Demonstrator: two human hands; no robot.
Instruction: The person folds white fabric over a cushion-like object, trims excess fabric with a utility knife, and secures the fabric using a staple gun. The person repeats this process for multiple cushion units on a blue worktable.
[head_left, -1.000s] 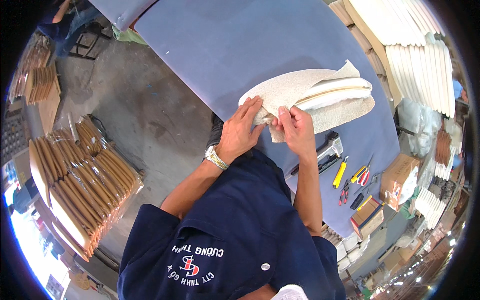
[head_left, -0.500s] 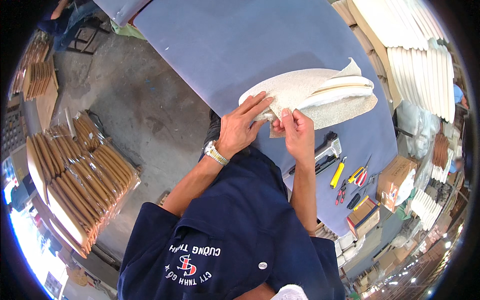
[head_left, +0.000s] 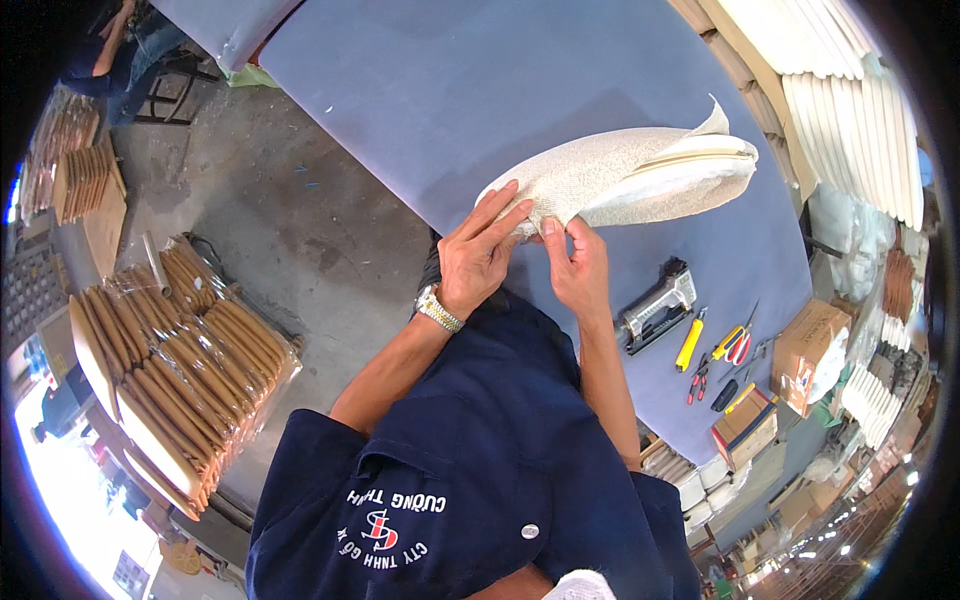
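Note:
A long curved padded piece (head_left: pixel 690 166) lies across the blue-grey table, with white padding showing along its far right part. Cream textured fabric (head_left: pixel 585 165) wraps around it, one corner standing up at its right end. My left hand (head_left: pixel 478 258) grips the fabric-covered left end, its fingers laid over the top and its thumb tucked toward the near edge. Beside it, my right hand (head_left: pixel 578 270) pinches the near edge of the fabric between thumb and fingers. The fingertips partly hide the fold there.
Right of my right forearm lie a staple gun (head_left: pixel 660 305), a yellow-handled cutter (head_left: pixel 690 340), scissors (head_left: pixel 738 346) and red-handled pliers (head_left: pixel 698 380). A cardboard box (head_left: pixel 808 350) stands beyond them. Wrapped brown pieces (head_left: pixel 190 365) are stacked at left; white padded pieces (head_left: pixel 850 140) stand at far right.
My right hand has drawn the fabric edge inward, closer to my left hand. The near flap now sits tighter against the padded piece. The view has shifted slightly.

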